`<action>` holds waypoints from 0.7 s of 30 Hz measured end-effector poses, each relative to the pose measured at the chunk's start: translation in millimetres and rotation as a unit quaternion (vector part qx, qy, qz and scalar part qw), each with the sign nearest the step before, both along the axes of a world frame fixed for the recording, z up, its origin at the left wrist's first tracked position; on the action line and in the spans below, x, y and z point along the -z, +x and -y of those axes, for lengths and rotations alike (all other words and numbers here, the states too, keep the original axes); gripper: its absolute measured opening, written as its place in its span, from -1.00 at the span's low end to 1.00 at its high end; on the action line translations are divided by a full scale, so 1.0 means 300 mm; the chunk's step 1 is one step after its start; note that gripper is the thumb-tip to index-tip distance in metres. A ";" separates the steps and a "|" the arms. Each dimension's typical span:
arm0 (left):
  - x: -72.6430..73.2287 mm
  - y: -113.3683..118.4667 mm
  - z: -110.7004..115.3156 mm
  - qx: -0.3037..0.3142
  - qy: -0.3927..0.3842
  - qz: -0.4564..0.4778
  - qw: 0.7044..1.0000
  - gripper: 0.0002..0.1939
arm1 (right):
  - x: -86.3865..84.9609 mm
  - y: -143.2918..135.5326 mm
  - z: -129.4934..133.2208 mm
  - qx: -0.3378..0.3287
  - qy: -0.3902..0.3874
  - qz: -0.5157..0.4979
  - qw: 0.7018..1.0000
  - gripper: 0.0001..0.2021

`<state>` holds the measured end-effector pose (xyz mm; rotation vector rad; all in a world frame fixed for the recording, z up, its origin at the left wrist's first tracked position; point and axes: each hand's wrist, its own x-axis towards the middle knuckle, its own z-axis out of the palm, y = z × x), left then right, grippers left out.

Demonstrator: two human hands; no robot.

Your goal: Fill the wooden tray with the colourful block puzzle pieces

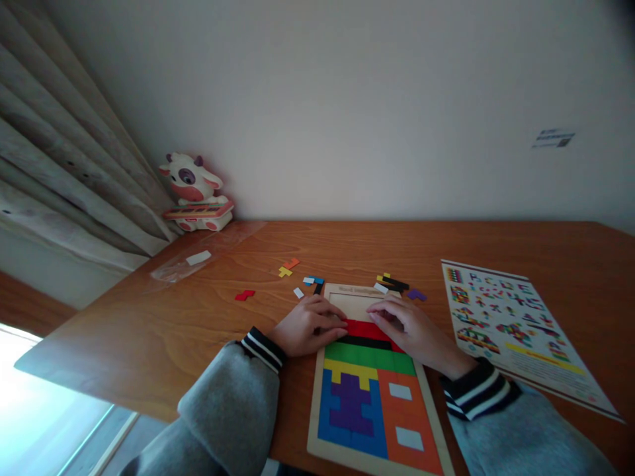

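Observation:
A wooden puzzle tray [313, 423] lies on the table in front of me, much of it filled with flat coloured blocks. My left hand [313, 324] reaches over its left rim, fingers stretched out and fingertips at the left end of a row of red blocks [364, 328]. From the right, my right hand [409, 330] rests over the same row, its fingers extended and thumb a little apart, touching the red near its upper edge. Part of the row is hidden under this hand. Below it lie a black bar [367, 342] and a green band [367, 357].
Loose blocks lie beyond the tray: red [245, 295], orange [292, 263], yellow [285, 272], black [395, 282] and purple [417, 294]. A printed pattern sheet [526, 330] is at right. A cow toy [196, 192] and a clear plastic bag [173, 266] sit at back left.

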<state>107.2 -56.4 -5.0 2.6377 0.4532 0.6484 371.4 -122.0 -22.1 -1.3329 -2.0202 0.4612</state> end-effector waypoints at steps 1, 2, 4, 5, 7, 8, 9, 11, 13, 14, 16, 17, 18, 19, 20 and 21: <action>-0.002 -0.002 0.003 0.003 0.005 -0.005 1.000 -0.76 | 0.000 0.000 0.000 0.000 -0.001 0.001 1.000 -0.80; -0.005 -0.003 0.007 0.008 0.010 -0.010 1.000 -0.75 | 0.001 0.000 -0.001 0.000 -0.002 0.003 1.000 -0.79; -0.010 -0.001 0.015 0.016 0.011 -0.018 1.000 -0.74 | 0.003 -0.001 -0.003 0.001 -0.006 0.008 1.000 -0.79; -0.012 0.000 0.018 0.016 0.009 -0.020 1.000 -0.74 | 0.004 0.000 -0.003 0.001 -0.008 0.009 1.000 -0.79; -0.016 -0.002 0.017 0.004 0.002 -0.011 1.000 -0.74 | 0.006 0.000 -0.004 0.001 -0.014 0.010 1.000 -0.79; -0.016 -0.008 0.011 -0.009 0.003 -0.003 1.000 -0.73 | 0.006 0.001 -0.004 0.002 -0.015 0.010 1.000 -0.78; -0.016 -0.019 0.001 -0.025 0.009 0.004 1.000 -0.73 | 0.005 0.002 -0.003 0.003 -0.016 0.010 1.000 -0.79; -0.012 -0.059 -0.030 -0.074 0.042 0.004 0.996 -0.73 | 0.002 0.002 -0.002 0.002 -0.017 0.010 1.000 -0.79; -0.006 -0.124 -0.067 -0.146 0.090 -0.026 0.985 -0.73 | -0.003 0.001 0.000 -0.002 -0.022 0.006 1.000 -0.78; -0.003 -0.164 -0.085 -0.203 0.110 -0.045 0.972 -0.72 | -0.005 0.001 0.001 -0.004 -0.027 0.003 1.000 -0.77; 0.001 -0.250 -0.111 -0.346 0.136 -0.088 0.924 -0.70 | -0.008 -0.001 0.003 -0.006 -0.035 -0.003 0.999 -0.77; 0.001 -0.293 -0.118 -0.419 0.136 -0.112 0.891 -0.65 | -0.009 -0.002 0.004 -0.005 -0.037 -0.005 0.999 -0.76; -0.001 -0.334 -0.121 -0.482 0.132 -0.136 0.855 -0.59 | -0.008 -0.002 0.004 -0.004 -0.038 -0.007 0.999 -0.76; -0.004 -0.370 -0.120 -0.529 0.122 -0.158 0.825 -0.53 | -0.007 -0.001 0.004 -0.002 -0.039 -0.008 0.999 -0.75; -0.009 -0.400 -0.116 -0.559 0.104 -0.175 0.804 -0.48 | -0.005 0.000 0.004 0.000 -0.040 -0.009 0.999 -0.75; -0.013 -0.423 -0.111 -0.575 0.082 -0.188 0.792 -0.47 | -0.002 0.001 0.004 0.000 -0.042 -0.010 0.999 -0.74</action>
